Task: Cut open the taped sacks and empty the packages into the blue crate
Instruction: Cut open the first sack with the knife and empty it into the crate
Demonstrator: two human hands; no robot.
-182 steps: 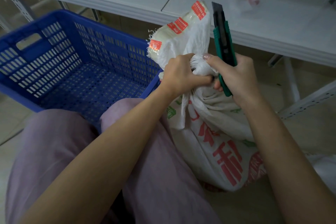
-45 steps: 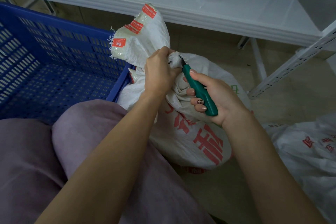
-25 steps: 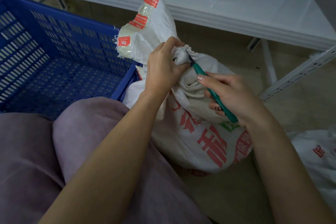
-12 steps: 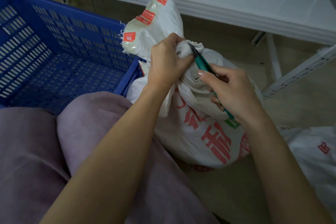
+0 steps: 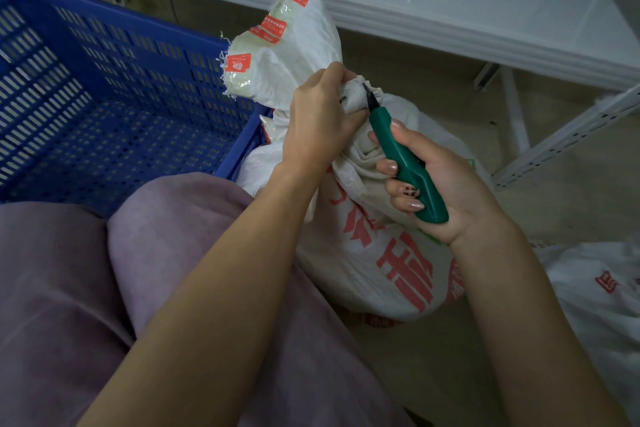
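The blue perforated plastic crate [image 5: 104, 107] stands on the floor at the left, beyond the person's knees. No package shows in the part of it in view, so the emptying has, by the look of it, not begun.

Just beside its near corner stands the task's own thing, the bulging white woven sack printed with red characters [image 5: 381, 253], leaning against the crate wall. Its neck is bunched and twisted shut. Above the neck, the taped flap with small red labels [image 5: 277, 55] rises over the crate rim.

A second white printed sack [image 5: 606, 288] lies at the right edge. Whether it is opened cannot be told.

The left hand [image 5: 318, 121] grips the twisted neck, fingers curled tight around the cloth. The right hand [image 5: 450, 191] is wrapped around a green-handled utility knife [image 5: 405, 163], thumb along the handle.

The knife's short dark blade [image 5: 367, 94] points up and left, and its tip meets the gathered neck just beside the left fingertips.

So the work looks to be at the cutting step on this sack. The binding does not yet look parted, and the mouth is not open. Finishing the cut, spreading the mouth and tipping the contents into the crate all remain, and the other sack may need the same.
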